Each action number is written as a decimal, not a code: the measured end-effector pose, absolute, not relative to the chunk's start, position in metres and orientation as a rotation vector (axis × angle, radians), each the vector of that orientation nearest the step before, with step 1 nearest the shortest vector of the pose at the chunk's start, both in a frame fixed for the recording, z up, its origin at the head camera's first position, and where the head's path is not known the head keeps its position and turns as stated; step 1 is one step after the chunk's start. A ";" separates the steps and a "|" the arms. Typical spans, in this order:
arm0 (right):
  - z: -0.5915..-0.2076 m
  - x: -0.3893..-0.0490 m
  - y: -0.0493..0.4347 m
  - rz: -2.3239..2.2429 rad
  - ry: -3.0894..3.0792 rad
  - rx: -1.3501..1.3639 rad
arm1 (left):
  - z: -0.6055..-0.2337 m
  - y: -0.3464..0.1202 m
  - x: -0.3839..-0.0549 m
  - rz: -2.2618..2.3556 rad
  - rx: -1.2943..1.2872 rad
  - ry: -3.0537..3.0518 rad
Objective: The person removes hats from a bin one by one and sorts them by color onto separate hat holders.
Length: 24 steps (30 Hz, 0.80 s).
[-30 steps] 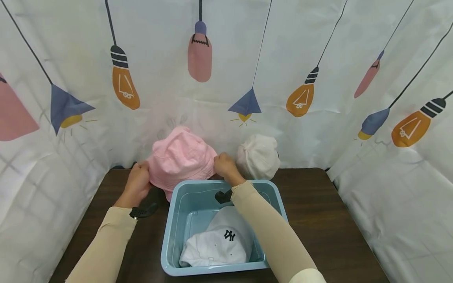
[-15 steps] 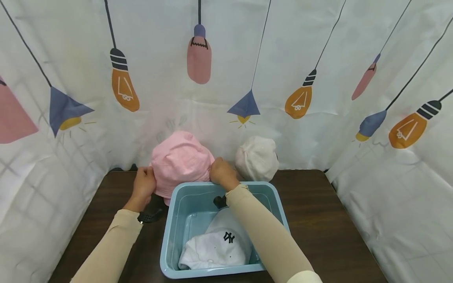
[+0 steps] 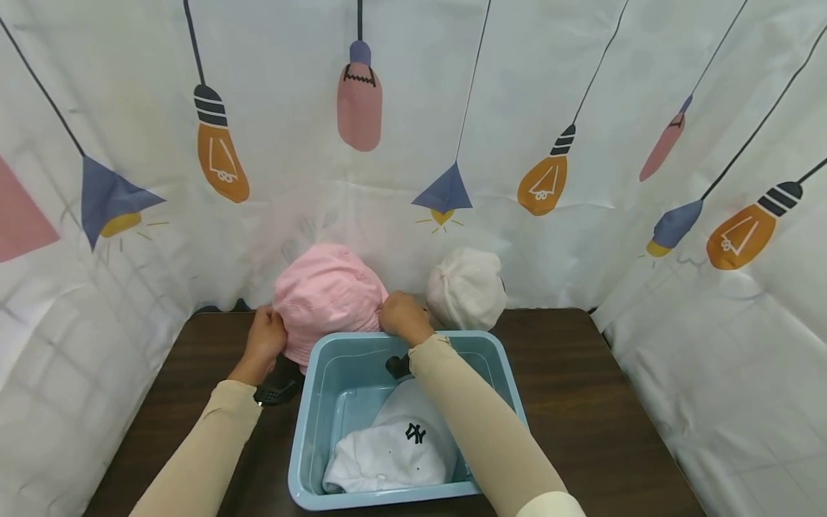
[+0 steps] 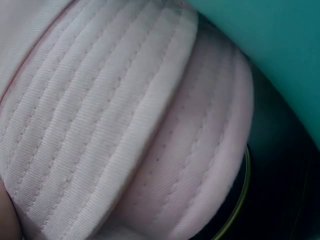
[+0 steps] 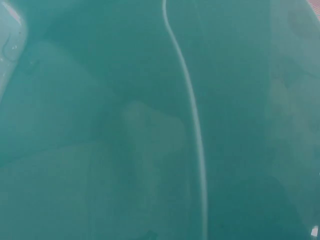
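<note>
A pink bucket hat (image 3: 329, 298) is at the back of the table, behind the tub. Its left brim is gripped by my left hand (image 3: 263, 341), and my right hand (image 3: 405, 316) pinches the right side of the brim. Rows of stitching on the folded brim (image 4: 100, 100) fill most of the left wrist view, with a bit of a finger at its edge. The light blue tub (image 3: 298, 431) lies under my right forearm. Inside it rests a white cap (image 3: 388, 459) with a black logo. Only the tub's wall (image 5: 125, 125) fills the right wrist view.
A cream-white hat (image 3: 466, 291) stands right of my right hand, against the back curtain (image 3: 388, 215). The dark brown table (image 3: 581, 402) extends to both sides of the tub. Curtains also hang at the left and right.
Both hands have come slightly closer together, and the pink bucket hat's brim has drawn in between them. The hat has lowered a little. The tub and the other hats stay put.
</note>
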State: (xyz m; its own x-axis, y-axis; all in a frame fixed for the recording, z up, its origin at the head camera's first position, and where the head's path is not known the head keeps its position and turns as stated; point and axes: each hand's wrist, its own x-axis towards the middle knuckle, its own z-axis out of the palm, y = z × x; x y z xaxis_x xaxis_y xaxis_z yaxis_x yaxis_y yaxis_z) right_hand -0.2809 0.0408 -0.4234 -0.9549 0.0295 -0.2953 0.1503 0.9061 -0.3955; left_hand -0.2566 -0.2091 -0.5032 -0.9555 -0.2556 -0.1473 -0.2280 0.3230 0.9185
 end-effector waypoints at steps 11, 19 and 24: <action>-0.418 -0.281 0.049 -0.681 2.876 0.135 | -0.489 -0.217 -0.244 -1.785 0.484 -2.607; -0.382 -0.259 0.060 -0.592 3.002 -0.145 | -0.473 -0.227 -0.218 -1.487 0.421 -2.696; -0.359 -0.233 0.073 -0.576 2.981 -0.497 | -0.449 -0.218 -0.195 -1.367 0.255 -2.729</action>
State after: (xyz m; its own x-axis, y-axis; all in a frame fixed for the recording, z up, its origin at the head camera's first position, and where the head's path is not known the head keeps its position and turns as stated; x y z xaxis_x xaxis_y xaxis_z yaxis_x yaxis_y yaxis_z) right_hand -0.2329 0.0732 -0.3591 -0.9459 -0.3246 -0.0021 -0.3004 0.8778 -0.3731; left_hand -0.1952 -0.2180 -0.4487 -0.9830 -0.1833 -0.0043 -0.1132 0.5885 0.8005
